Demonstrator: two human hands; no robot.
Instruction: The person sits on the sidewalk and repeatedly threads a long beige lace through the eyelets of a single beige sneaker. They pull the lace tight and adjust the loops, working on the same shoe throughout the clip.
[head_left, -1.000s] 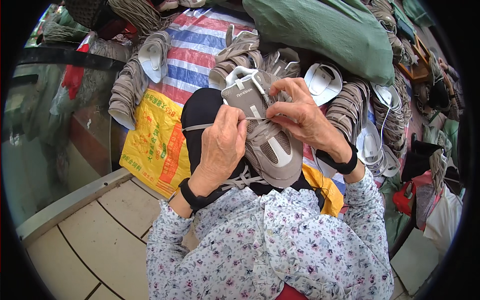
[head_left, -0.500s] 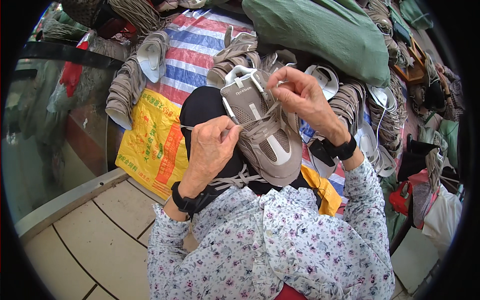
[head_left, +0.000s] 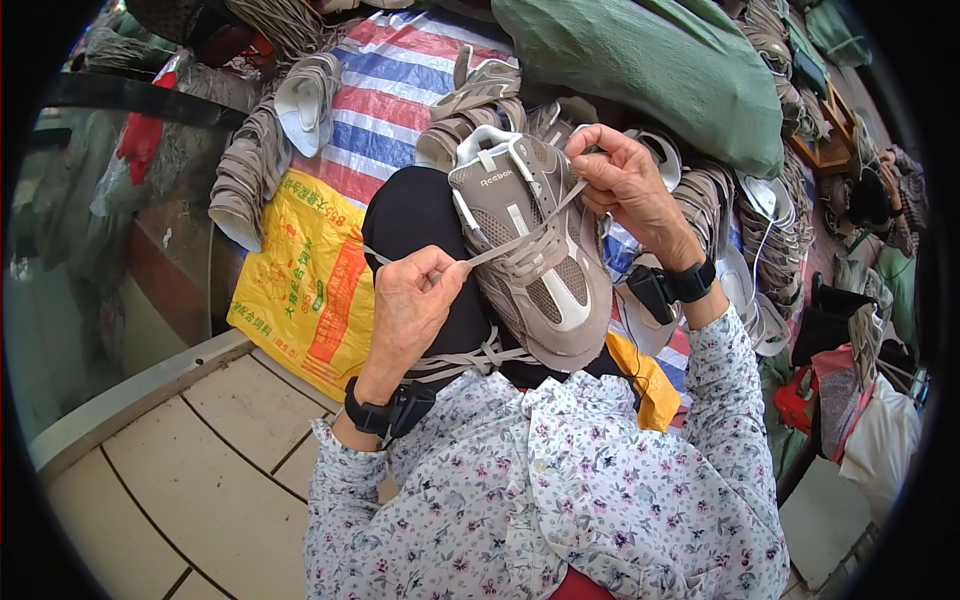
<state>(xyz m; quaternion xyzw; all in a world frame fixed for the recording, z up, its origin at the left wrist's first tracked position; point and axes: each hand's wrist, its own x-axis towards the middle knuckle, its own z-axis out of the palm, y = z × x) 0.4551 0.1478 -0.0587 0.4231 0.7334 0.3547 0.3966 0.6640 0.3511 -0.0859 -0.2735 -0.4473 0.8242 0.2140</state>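
Observation:
A taupe and white sneaker upper rests across my lap, its toe toward me and its tongue pointing away. A flat taupe shoelace runs through its lower eyelets. My left hand pinches one stretch of the lace beside the left edge of the upper. On the far right side, my right hand pinches the other stretch near the upper eyelets, between thumb and forefinger. Between the two hands the lace lies taut, slanting over the front of the tongue. More loose laces lie over my dark-clothed thigh.
Nested stacks of similar uppers stand on a red, white and blue striped sheet. A yellow printed sack lies left of my knee. Behind is a big green sack. A glass panel borders the left.
My right hand has shifted right and drawn the lace tight across the upper. My left hand has moved slightly down and left, still pinching its stretch.

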